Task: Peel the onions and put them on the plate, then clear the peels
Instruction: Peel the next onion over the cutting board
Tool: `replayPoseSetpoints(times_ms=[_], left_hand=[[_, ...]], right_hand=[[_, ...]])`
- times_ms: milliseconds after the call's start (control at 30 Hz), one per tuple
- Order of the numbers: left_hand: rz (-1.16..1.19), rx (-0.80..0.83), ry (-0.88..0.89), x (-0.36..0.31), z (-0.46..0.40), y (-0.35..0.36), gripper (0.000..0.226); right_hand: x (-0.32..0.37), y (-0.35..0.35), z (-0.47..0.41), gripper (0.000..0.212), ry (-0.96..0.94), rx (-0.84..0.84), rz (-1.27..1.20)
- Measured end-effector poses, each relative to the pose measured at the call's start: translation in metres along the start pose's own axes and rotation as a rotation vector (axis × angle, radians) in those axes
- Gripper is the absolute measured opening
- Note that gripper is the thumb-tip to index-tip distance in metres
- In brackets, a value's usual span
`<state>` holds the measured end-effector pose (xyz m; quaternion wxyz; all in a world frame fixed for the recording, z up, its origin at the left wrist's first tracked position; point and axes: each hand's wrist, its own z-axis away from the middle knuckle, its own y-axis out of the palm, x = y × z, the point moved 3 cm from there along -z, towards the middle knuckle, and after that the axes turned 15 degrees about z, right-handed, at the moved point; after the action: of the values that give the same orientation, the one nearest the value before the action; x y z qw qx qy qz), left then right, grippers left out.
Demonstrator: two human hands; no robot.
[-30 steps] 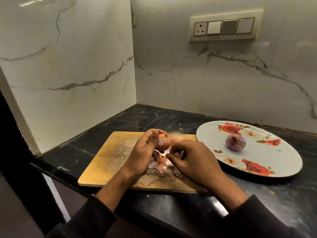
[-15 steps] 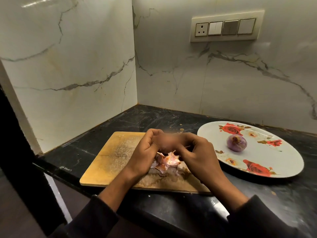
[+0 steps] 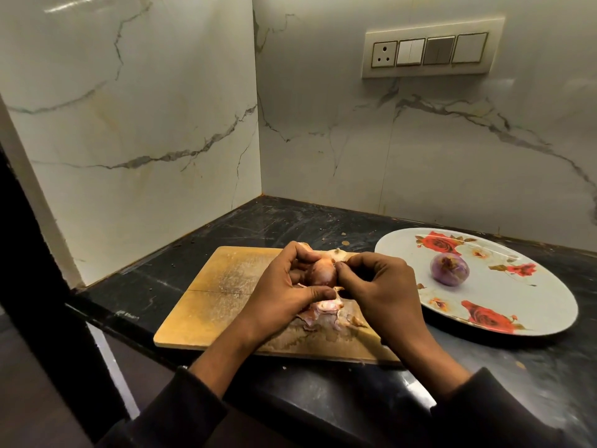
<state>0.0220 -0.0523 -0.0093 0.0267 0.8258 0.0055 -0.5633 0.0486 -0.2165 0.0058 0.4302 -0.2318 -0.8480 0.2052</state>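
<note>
The black tabletop (image 3: 323, 227) carried a floral plate (image 3: 533, 305) toward its right edge, one peeled onion (image 3: 449, 269) resting at centre. A wooden board (image 3: 226, 295) lay beside the plate, loose peels (image 3: 323, 315) on its near part. Above the board, the left hand (image 3: 281, 292) cradled a small onion (image 3: 323, 273), long axis roughly upright. The right hand (image 3: 381, 286) pinched skin at its top. Judged light, firm, slippery; skin brittle.

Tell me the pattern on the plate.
White plate with red roses and small leaves printed on it, seen in the head view.
</note>
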Motion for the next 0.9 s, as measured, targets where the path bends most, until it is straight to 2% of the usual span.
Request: replayPoseSetpoints(times_ms=[133,333,533,733,833,900], left_hand=[[-0.015,0.019,0.022,0.001,0.001,0.002,0.051],[0.03,0.025,0.005,0.002,0.0,0.002,0.05],[0.102,0.046,-0.026,-0.001,0.001,0.002,0.047],[0.144,0.013,-0.022,-0.001,0.001,0.0,0.044],[0.118,0.02,-0.028,0.0,0.001,0.0,0.044],[0.116,0.018,-0.035,0.001,0.001,0.0,0.043]], right_hand=[[0.0,0.002,0.003,0.024,-0.037,-0.045,0.101],[0.004,0.003,0.006,0.013,-0.052,-0.092,0.164],[-0.002,0.001,0.002,0.006,-0.01,-0.087,0.08],[-0.006,0.006,0.002,0.011,0.047,-0.001,-0.176],[-0.011,0.005,-0.001,0.013,0.084,0.014,-0.175],[-0.01,0.005,-0.001,0.012,0.037,-0.006,-0.117]])
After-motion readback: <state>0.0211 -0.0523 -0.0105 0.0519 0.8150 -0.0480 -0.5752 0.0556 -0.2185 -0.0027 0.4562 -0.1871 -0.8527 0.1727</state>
